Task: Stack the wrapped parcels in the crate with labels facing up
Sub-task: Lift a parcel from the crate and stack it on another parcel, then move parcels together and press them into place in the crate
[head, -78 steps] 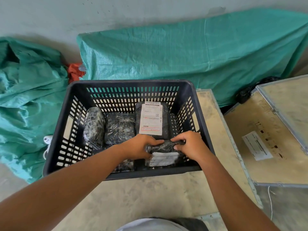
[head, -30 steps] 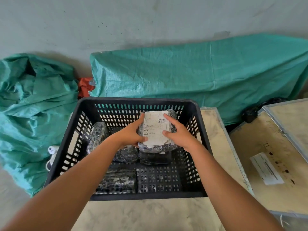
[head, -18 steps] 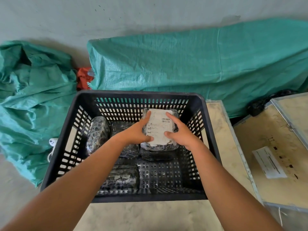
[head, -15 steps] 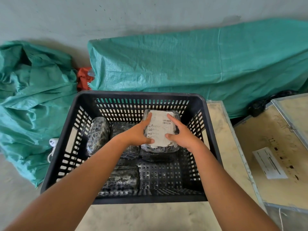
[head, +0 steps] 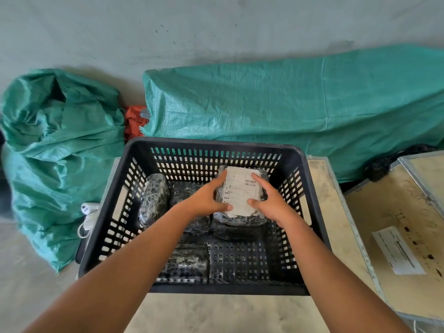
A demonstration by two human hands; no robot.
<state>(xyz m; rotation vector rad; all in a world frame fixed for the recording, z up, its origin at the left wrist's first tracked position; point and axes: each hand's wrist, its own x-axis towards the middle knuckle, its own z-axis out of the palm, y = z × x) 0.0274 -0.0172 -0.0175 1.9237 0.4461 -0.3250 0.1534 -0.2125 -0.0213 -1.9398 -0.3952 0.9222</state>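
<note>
A black slotted plastic crate (head: 310, 207) stands on a wooden surface. Inside it, at the back right, a wrapped parcel (head: 240, 195) with its white label facing up rests on top of another dark parcel (head: 234, 230). My left hand (head: 206, 198) grips its left side and my right hand (head: 269, 203) its right side, thumbs on the label. More dark wrapped parcels lie in the crate: one on edge at the back left (head: 153, 199), one beside it (head: 182, 191), partly hidden by my left hand, and one at the front (head: 186, 261).
Green woven tarps lie behind the crate (head: 288, 109) and to its left (head: 52, 150), with an orange cloth (head: 133, 121) between them. A wooden case with a paper label (head: 398, 253) sits to the right. A white plug strip (head: 90, 212) lies left of the crate.
Both hands lifted the labelled parcel from the crate's front, turned its label up and set it on the back-right parcel. In the last half second it has barely moved.
</note>
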